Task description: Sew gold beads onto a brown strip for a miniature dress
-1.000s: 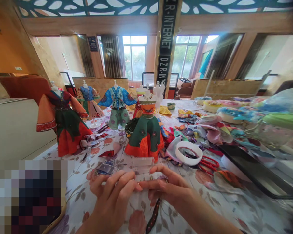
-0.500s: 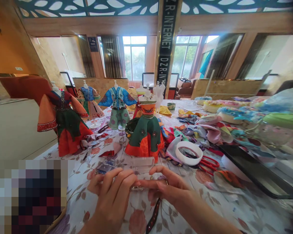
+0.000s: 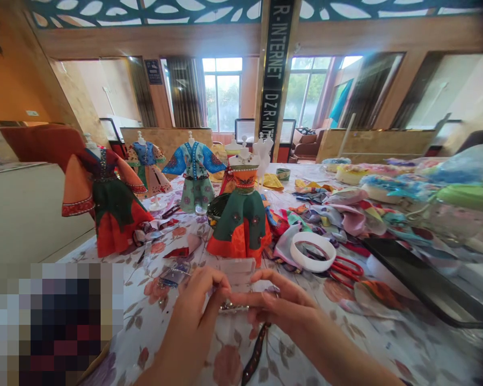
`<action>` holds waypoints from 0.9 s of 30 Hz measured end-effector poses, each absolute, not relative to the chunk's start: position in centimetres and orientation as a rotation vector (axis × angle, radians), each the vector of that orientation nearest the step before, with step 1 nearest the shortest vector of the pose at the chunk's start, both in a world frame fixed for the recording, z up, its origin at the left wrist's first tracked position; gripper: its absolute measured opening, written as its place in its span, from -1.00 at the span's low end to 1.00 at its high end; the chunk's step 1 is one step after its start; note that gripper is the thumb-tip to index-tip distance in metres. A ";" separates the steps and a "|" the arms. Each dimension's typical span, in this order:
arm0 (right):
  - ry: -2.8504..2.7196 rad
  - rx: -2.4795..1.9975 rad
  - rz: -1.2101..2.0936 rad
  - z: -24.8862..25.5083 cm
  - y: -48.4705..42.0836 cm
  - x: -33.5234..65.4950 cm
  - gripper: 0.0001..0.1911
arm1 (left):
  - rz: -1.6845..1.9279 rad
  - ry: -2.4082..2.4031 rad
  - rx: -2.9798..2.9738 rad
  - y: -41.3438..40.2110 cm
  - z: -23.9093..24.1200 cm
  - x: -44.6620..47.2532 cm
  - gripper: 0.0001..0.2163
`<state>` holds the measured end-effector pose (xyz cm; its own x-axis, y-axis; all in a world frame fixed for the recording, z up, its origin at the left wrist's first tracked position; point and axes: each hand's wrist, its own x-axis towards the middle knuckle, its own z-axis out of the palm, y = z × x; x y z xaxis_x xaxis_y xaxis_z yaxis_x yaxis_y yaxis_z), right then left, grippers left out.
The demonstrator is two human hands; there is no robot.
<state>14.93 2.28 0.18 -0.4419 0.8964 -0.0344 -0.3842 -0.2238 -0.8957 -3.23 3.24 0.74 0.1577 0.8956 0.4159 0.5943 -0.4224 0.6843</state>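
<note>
two bare hands meet in my head view: the left hand (image 3: 201,303) has thumb and forefinger drawn together, the right hand (image 3: 284,303) is half-curled, one finger reaching to them; i cannot tell whether either grips anything. the small clear plastic box (image 3: 236,267) with shiny bits sits partly beneath them, its far edge just short of a green-and-orange skirted doll outfit (image 3: 241,220). rightward, red-handled scissors (image 3: 348,267), a white ring (image 3: 313,266) and a flat black slab (image 3: 426,284) crowd my room; leftward i have more. a white floral tablecloth (image 3: 134,327) spreads below; windows (image 3: 227,96) stand beyond.
</note>
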 end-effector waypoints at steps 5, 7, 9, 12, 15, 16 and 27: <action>-1.136 -0.729 1.766 -0.1 2.1 15.0 -0.77 | 1.016 1.433 1.907 3.3 1.3 -2.9 -0.72; -1.154 -0.737 1.747 -0.1 2.1 15.0 -0.76 | 0.987 1.438 1.889 3.3 1.2 -2.9 -0.72; -1.159 -0.754 1.740 -0.2 2.1 15.0 -0.76 | 0.986 1.443 1.890 3.3 1.0 -2.9 -0.73; -1.160 -0.767 1.743 -0.1 2.2 15.0 -0.76 | 1.016 1.496 1.915 3.2 0.7 -2.8 -0.76; -1.163 -0.778 1.728 -0.2 2.1 15.0 -0.75 | 1.118 1.574 1.978 3.2 0.5 -2.8 -0.78; -1.166 -0.790 1.715 -0.2 2.1 15.0 -0.75 | 1.160 1.587 2.005 3.2 0.5 -2.8 -0.78; -1.177 -0.803 1.701 -0.3 2.3 14.9 -0.76 | 1.370 1.553 2.120 3.3 0.3 -3.4 -0.91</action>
